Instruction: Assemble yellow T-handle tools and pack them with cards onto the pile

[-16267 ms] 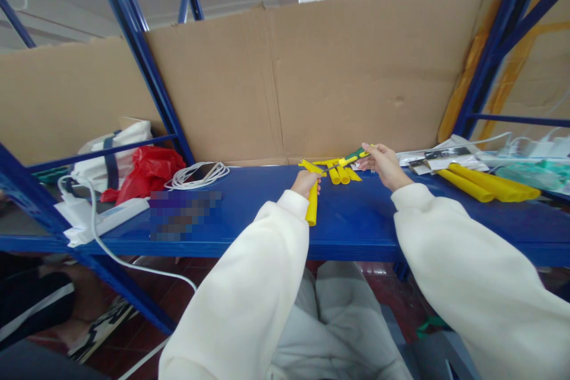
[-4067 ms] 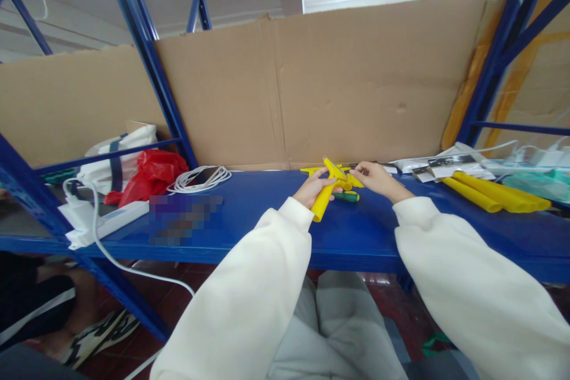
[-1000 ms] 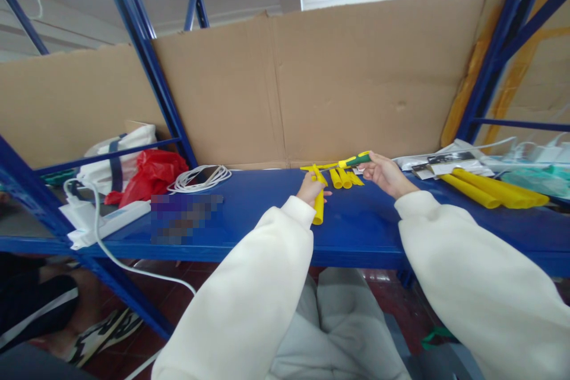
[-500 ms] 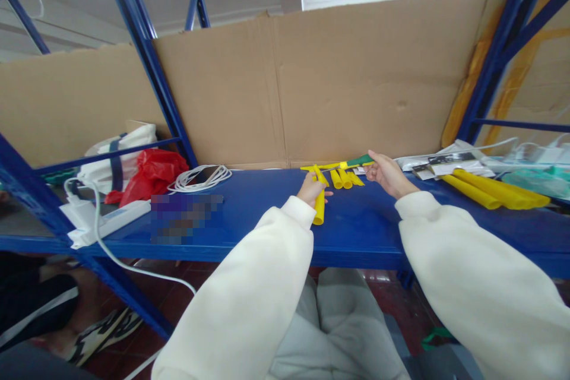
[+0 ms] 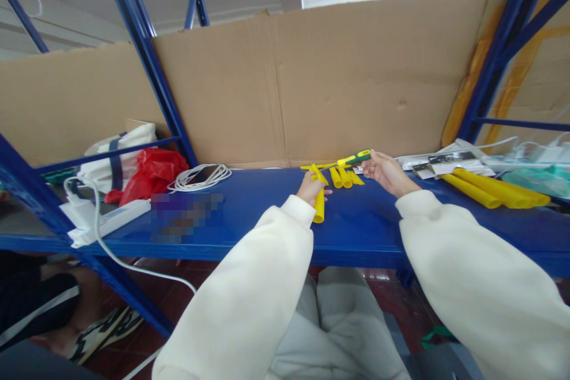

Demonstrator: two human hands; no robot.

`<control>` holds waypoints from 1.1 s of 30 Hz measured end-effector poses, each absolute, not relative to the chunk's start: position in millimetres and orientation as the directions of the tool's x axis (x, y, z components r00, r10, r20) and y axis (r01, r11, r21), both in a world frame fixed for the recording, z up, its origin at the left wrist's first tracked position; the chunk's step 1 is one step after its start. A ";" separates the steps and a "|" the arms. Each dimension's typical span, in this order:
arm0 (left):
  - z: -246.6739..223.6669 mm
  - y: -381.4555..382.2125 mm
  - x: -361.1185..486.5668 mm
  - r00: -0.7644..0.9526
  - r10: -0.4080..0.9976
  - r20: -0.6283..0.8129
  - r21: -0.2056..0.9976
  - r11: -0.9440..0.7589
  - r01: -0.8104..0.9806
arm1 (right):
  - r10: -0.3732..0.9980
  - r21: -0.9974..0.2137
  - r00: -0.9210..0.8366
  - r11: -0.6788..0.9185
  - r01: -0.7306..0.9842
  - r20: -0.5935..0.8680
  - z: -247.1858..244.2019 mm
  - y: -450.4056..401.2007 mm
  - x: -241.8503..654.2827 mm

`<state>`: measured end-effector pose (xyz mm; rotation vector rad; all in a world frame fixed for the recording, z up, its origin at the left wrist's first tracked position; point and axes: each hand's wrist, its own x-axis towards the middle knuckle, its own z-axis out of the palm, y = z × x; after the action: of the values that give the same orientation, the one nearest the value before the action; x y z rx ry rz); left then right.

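Observation:
My left hand (image 5: 310,189) is closed around a yellow tube (image 5: 319,206), whose lower end points toward me. In my right hand (image 5: 378,170), the fingers pinch the end of a green and yellow screwdriver handle (image 5: 356,158). The thin metal shaft slants left and down to the top of the held tube; its tip is hard to make out there. Just right of my left hand, several short yellow tube pieces (image 5: 342,179) lie on the blue shelf (image 5: 267,214).
Longer yellow tubes (image 5: 494,190) lie at the right beside white packets (image 5: 458,161). To the left are a coiled white cable (image 5: 202,178), a red plastic bag (image 5: 154,175) and a white power strip (image 5: 111,219). A cardboard panel (image 5: 338,83) stands behind. A person's leg (image 5: 40,309) shows at lower left.
The screwdriver's handle end has risen slightly and shifted a little left, and more of the handle shows past my right fingers. My left hand keeps its hold on the tube.

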<state>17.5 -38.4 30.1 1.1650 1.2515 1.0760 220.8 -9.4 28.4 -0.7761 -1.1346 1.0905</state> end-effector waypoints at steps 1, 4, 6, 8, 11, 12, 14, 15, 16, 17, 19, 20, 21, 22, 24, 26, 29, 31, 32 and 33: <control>30.3 -38.6 17.6 0.042 0.992 -0.121 0.992 0.120 0.032 | 0.950 -0.909 0.060 0.312 -0.275 0.307 28.2 -8.7 221.3; 30.5 -38.9 17.9 0.049 0.991 -0.121 0.992 0.119 0.027 | 0.950 -0.907 0.098 0.311 -0.283 0.295 29.0 -7.9 221.3; 30.3 -38.6 18.1 0.055 0.992 -0.114 0.993 0.113 0.019 | 0.948 -0.908 0.110 0.318 -0.274 0.299 29.8 -8.3 220.6; 30.1 -38.3 18.1 0.053 0.992 -0.113 0.994 0.112 0.011 | 0.945 -0.910 0.113 0.327 -0.254 0.308 30.3 -9.4 220.0; 30.3 -38.2 18.0 0.053 0.992 -0.114 0.993 0.114 0.004 | 0.943 -0.914 0.108 0.331 -0.234 0.314 30.4 -11.9 219.3; 30.5 -38.4 18.0 0.055 0.992 -0.114 0.993 0.114 0.003 | 0.944 -0.916 0.100 0.328 -0.230 0.313 30.5 -12.7 219.1; 31.2 -38.9 17.9 0.056 0.992 -0.111 0.994 0.111 0.005 | 0.949 -0.921 0.082 0.316 -0.230 0.305 30.5 -14.1 218.8; 31.5 -39.2 17.9 0.053 0.992 -0.112 0.994 0.112 0.007 | 0.951 -0.922 0.073 0.309 -0.233 0.301 30.6 -14.6 218.7; 31.7 -39.4 17.9 0.047 0.992 -0.114 0.993 0.114 0.009 | 0.952 -0.922 0.064 0.305 -0.240 0.298 30.7 -14.9 218.7; 31.8 -39.5 17.8 0.042 0.992 -0.117 0.993 0.116 0.009 | 0.952 -0.919 0.055 0.305 -0.250 0.301 30.8 -15.1 218.6; 31.3 -39.2 17.8 0.039 0.992 -0.119 0.993 0.119 0.009 | 0.948 -0.909 0.037 0.315 -0.274 0.317 30.8 -15.1 218.7; 30.9 -38.8 17.7 0.042 0.992 -0.121 0.993 0.120 0.009 | 0.945 -0.904 0.030 0.322 -0.283 0.327 30.8 -14.9 218.8; 30.4 -38.3 17.6 0.045 0.992 -0.121 0.993 0.121 0.009 | 0.943 -0.901 0.027 0.326 -0.287 0.332 30.6 -14.6 218.9; 29.9 -37.8 17.5 0.049 0.992 -0.120 0.993 0.120 0.008 | 0.942 -0.901 0.029 0.327 -0.286 0.333 30.5 -14.1 219.2; 29.0 -36.9 17.4 0.051 0.991 -0.120 0.993 0.120 0.008 | 0.943 -0.902 0.056 0.331 -0.278 0.328 29.9 -12.6 219.7; 28.2 -36.2 17.3 0.050 0.991 -0.121 0.993 0.121 0.005 | 0.940 -0.901 0.101 0.340 -0.270 0.325 29.4 -10.6 220.3; 27.2 -35.2 17.4 0.052 0.992 -0.118 0.993 0.118 0.004 | 0.936 -0.898 0.151 0.349 -0.268 0.319 28.8 -7.7 221.3; 26.5 -34.7 17.4 0.055 0.992 -0.115 0.993 0.114 0.007 | 0.935 -0.900 0.159 0.349 -0.262 0.317 28.4 -6.5 222.0; 26.3 -34.5 17.5 0.056 0.992 -0.115 0.993 0.115 0.008 | 0.934 -0.901 0.159 0.352 -0.254 0.320 28.2 -6.2 222.4; 26.3 -34.4 17.5 0.056 0.992 -0.117 0.993 0.116 0.008 | 0.932 -0.902 0.156 0.357 -0.244 0.327 28.0 -6.3 222.7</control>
<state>17.5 -34.4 26.3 1.1524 1.2238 1.0800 222.7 -6.3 28.0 -0.8099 -1.0795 0.9886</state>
